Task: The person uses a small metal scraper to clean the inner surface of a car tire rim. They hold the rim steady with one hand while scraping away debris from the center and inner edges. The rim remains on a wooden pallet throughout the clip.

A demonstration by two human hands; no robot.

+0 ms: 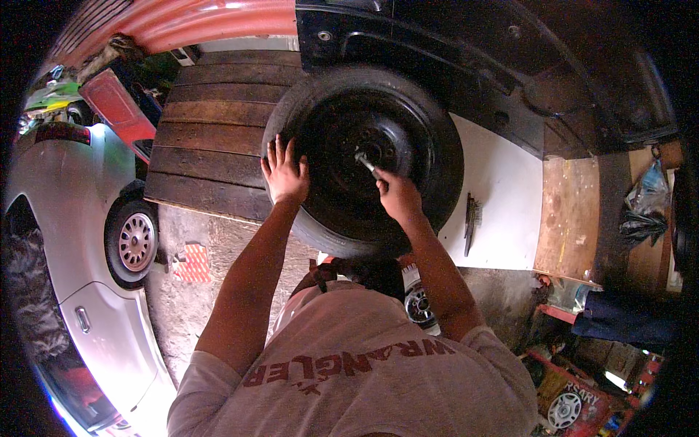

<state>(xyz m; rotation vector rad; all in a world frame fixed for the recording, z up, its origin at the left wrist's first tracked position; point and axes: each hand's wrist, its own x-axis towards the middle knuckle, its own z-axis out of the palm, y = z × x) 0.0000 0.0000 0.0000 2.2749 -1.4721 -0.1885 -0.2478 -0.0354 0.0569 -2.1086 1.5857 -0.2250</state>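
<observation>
A black wheel with its tyre lies flat in front of me, partly on wooden planks and partly on a white board. My left hand rests on the tyre's left sidewall, fingers spread. Closed around the handle of a short metal hand tool, my right hand is over the lower right of the rim. The tool's small head is at the hub near the centre holes; whether it touches the metal, and its exact kind, I cannot tell. Right of the wheel, a dark wire brush lies on the board.
Dark wooden planks extend left of the wheel, and the white board extends right. A black panel borders the far side. A silver car stands at left. Plastic bags hang at right, above a dark blue cloth.
</observation>
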